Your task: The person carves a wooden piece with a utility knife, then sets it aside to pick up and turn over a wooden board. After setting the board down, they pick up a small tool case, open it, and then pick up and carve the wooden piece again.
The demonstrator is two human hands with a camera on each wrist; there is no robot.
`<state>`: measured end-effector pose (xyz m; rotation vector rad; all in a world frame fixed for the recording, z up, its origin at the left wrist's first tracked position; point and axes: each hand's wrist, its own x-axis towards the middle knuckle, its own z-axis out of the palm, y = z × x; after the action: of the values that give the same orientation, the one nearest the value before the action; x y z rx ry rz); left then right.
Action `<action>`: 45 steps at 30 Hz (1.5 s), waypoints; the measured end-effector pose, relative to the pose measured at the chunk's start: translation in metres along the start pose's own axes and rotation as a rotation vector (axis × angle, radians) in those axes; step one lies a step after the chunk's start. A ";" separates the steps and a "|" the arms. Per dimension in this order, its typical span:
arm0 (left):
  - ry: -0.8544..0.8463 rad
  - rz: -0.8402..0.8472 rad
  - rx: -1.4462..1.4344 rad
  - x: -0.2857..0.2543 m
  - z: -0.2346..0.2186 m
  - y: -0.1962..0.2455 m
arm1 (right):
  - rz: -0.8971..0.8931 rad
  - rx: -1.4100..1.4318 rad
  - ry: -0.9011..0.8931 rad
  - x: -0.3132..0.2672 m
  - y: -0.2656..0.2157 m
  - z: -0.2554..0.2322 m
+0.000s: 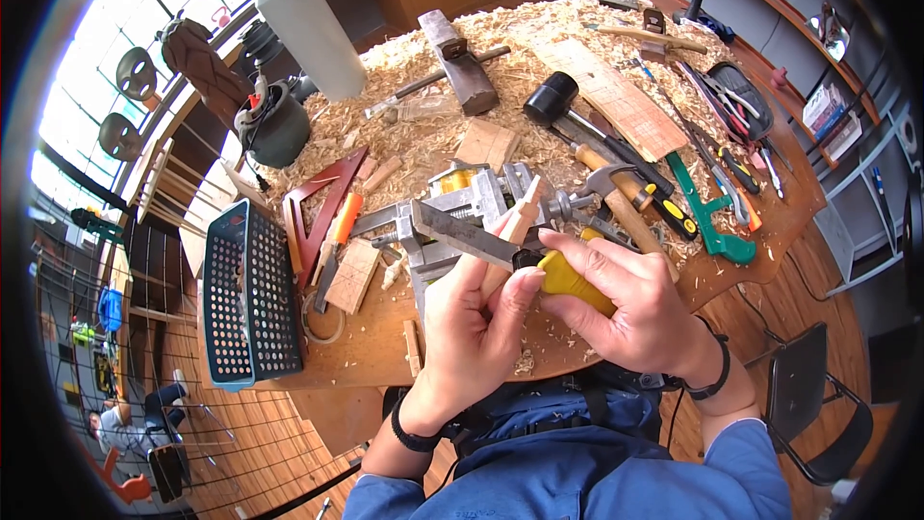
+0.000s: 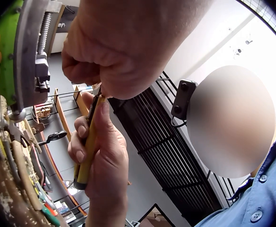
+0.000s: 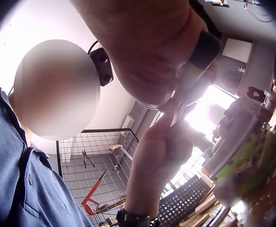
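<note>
A chisel with a yellow handle (image 1: 575, 281) lies across my two hands in the head view, its flat steel blade (image 1: 462, 234) pointing left over the vise (image 1: 452, 207). My right hand (image 1: 626, 294) grips the handle, its thumb and forefinger along the sides. My left hand (image 1: 472, 323) pinches the chisel near the dark collar where blade meets handle. A pale carved strip of wood (image 1: 523, 215) crosses behind the blade, its lower end hidden by the left fingers. In the left wrist view, the right hand (image 2: 107, 156) is curled round the yellow handle (image 2: 88, 158).
Wood shavings (image 1: 404, 67) cover the far bench. A teal basket (image 1: 250, 366) and an orange-handled knife (image 1: 339, 236) lie left. A claw hammer (image 1: 626, 212), black mallet (image 1: 551, 98) and green-handled saw (image 1: 717, 231) lie right. Wooden planes (image 1: 457, 63) stand further back.
</note>
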<state>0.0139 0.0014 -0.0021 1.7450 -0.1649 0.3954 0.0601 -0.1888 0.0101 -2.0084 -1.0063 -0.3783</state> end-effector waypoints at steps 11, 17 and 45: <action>-0.077 0.067 -0.109 0.002 0.001 -0.008 | 0.005 0.003 -0.026 0.000 0.000 -0.001; -0.070 -0.075 -0.288 0.000 0.004 0.001 | 0.000 -0.009 -0.027 0.001 -0.001 -0.005; -0.223 -0.265 -0.455 0.006 -0.012 0.009 | 0.034 0.081 -0.114 0.004 -0.003 -0.013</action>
<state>0.0145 0.0114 0.0104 1.3326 -0.1657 -0.0348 0.0614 -0.1955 0.0221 -1.9889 -1.0391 -0.2032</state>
